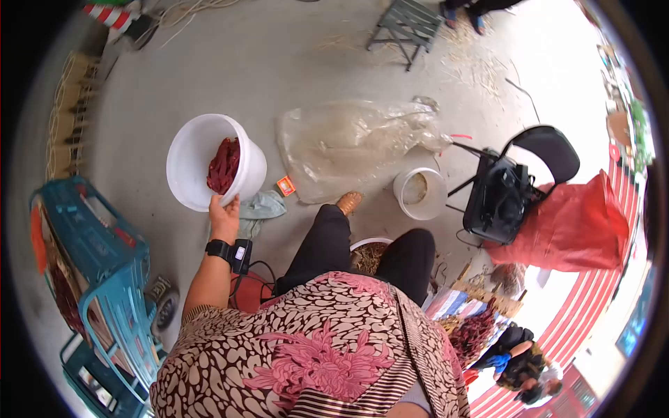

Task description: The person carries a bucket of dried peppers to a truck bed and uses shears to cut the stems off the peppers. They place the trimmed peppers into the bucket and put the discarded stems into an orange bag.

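Observation:
My left hand grips the near rim of a white plastic bucket. The bucket leans so that its mouth faces up and left, and a small heap of dark red dried chillies lies against its inner right wall. A black strap with a small device circles my left wrist. Between my knees, partly hidden by my legs, is a container of brownish dry bits. No part of my right hand shows.
A clear plastic sheet or bag lies on the floor ahead, with a white bucket right of it. Blue-green chairs stand left; a black chair and red sack are right. People are at the edges.

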A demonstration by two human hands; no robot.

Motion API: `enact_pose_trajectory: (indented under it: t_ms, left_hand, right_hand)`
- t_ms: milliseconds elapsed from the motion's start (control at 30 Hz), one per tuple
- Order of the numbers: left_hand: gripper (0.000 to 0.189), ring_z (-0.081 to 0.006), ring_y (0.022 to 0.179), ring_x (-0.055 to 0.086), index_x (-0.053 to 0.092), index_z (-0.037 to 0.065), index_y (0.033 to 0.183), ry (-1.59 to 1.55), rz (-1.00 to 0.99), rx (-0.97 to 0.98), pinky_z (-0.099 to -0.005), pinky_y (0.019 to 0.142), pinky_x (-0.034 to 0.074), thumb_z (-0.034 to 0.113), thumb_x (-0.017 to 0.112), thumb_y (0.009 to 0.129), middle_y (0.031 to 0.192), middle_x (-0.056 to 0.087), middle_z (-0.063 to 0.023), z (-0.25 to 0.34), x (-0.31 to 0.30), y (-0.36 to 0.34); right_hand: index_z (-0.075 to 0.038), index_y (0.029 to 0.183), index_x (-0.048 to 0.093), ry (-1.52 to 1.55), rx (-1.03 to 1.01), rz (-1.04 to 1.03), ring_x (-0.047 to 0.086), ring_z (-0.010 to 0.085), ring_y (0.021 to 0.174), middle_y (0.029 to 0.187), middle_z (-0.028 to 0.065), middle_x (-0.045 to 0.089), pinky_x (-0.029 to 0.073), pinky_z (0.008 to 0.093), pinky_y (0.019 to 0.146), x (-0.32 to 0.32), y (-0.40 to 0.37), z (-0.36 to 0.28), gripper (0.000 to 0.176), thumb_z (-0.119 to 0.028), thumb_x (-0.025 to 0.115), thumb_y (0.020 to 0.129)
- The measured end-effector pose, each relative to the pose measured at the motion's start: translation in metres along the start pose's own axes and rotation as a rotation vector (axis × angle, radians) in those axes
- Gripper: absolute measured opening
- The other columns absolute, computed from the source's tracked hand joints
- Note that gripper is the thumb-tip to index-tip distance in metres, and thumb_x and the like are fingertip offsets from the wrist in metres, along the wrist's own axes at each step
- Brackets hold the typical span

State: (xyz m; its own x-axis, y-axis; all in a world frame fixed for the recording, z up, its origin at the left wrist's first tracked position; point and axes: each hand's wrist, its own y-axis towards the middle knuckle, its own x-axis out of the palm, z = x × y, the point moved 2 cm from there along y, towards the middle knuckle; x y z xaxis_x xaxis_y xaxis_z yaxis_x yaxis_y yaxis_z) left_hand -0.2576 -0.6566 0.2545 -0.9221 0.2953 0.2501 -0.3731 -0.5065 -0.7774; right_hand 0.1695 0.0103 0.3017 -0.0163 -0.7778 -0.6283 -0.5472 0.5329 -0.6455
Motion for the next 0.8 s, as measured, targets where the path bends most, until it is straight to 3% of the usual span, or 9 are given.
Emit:
enact_pose_trajectory:
  t_ms: [67,100,333,433,567,600,700,767,800]
  left_hand:
    - [0.02,-0.029,0.091,0.06,0.054,-0.007,0.094,-0.06,0.069,0.012,-0.0392,0.083,0.055,0.007,0.058,0.08,0.098,0.061,-0.0165,0.029,-0.03,0.002]
    - [0.021,-0.0293,0.092,0.06,0.054,-0.007,0.095,-0.089,0.102,0.018,-0.0394,0.084,0.056,0.007,0.058,0.081,0.098,0.061,-0.0167,0.04,-0.045,0.001]
    - [0.025,-0.0276,0.096,0.06,0.049,-0.012,0.106,-0.23,0.091,-0.018,-0.0308,0.084,0.056,0.004,0.055,0.087,0.108,0.056,-0.0219,0.077,-0.132,-0.032]
    - [0.011,-0.0207,0.093,0.061,0.052,-0.006,0.097,0.722,-0.02,0.472,-0.028,0.084,0.053,-0.002,0.057,0.088,0.102,0.061,-0.0148,0.106,-0.092,-0.101]
    - [0.011,-0.0157,0.087,0.061,0.051,-0.004,0.096,0.777,0.044,0.64,-0.0281,0.084,0.049,-0.002,0.058,0.088,0.094,0.061,-0.0101,0.152,-0.037,-0.109]
    - [0.008,-0.0132,0.086,0.058,0.052,-0.003,0.093,0.901,0.052,0.559,-0.0274,0.083,0.047,-0.001,0.059,0.089,0.091,0.06,-0.0083,0.166,-0.03,-0.098]
    - [0.006,-0.0131,0.084,0.059,0.054,0.001,0.091,0.975,0.069,0.615,-0.0284,0.077,0.05,0.007,0.056,0.091,0.092,0.062,-0.0077,0.181,-0.035,-0.022]
    - [0.011,-0.0206,0.08,0.063,0.057,0.005,0.093,-0.412,0.035,0.244,-0.0324,0.075,0.052,0.014,0.054,0.088,0.09,0.063,-0.0076,0.182,-0.014,0.013]
    - [0.013,-0.021,0.079,0.063,0.057,0.005,0.095,-0.437,0.109,0.216,-0.0327,0.075,0.052,0.013,0.055,0.086,0.09,0.063,-0.0079,0.189,0.004,0.024]
  right_hand:
    - [-0.002,0.128,0.051,0.407,0.263,0.031,0.063,0.0207,0.099,0.11,0.0126,0.066,0.048,0.0292,0.083,-0.003,0.041,-0.051,0.045,-0.024,0.057,0.089]
    - [-0.002,0.128,0.051,0.451,0.288,0.022,0.063,0.0207,0.098,0.109,0.0126,0.066,0.048,0.0293,0.082,0.001,0.062,-0.094,0.045,-0.024,0.057,0.089]
    - [-0.002,0.127,0.051,0.199,-0.053,-0.352,0.063,0.0206,0.096,0.107,0.0121,0.066,0.048,0.0293,0.081,0.133,0.14,-0.405,0.044,-0.024,0.057,0.09]
    - [-0.002,0.127,0.051,0.1,-0.19,-0.543,0.063,0.0205,0.095,0.106,0.012,0.067,0.048,0.0294,0.08,0.211,0.141,-0.516,0.044,-0.025,0.057,0.09]
    - [-0.002,0.126,0.052,-0.011,-0.328,-0.742,0.063,0.0205,0.094,0.105,0.0117,0.067,0.048,0.0294,0.079,0.303,0.143,-0.644,0.044,-0.025,0.057,0.09]
    - [-0.002,0.126,0.052,-0.031,-0.352,-0.781,0.063,0.0205,0.093,0.105,0.0117,0.067,0.048,0.0294,0.079,0.329,0.146,-0.674,0.043,-0.025,0.057,0.09]
    - [-0.002,0.126,0.052,-0.106,-0.411,-0.87,0.063,0.0204,0.093,0.104,0.0115,0.067,0.048,0.0294,0.078,0.381,0.154,-0.752,0.043,-0.025,0.056,0.09]
    - [-0.002,0.126,0.052,-0.163,-0.484,-0.933,0.063,0.0204,0.092,0.103,0.0114,0.067,0.048,0.0295,0.077,0.426,0.154,-0.811,0.043,-0.025,0.056,0.09]
    - [-0.002,0.126,0.052,-0.198,-0.513,-0.956,0.063,0.0203,0.092,0.103,0.0113,0.067,0.048,0.0295,0.077,0.443,0.153,-0.833,0.043,-0.025,0.056,0.09]
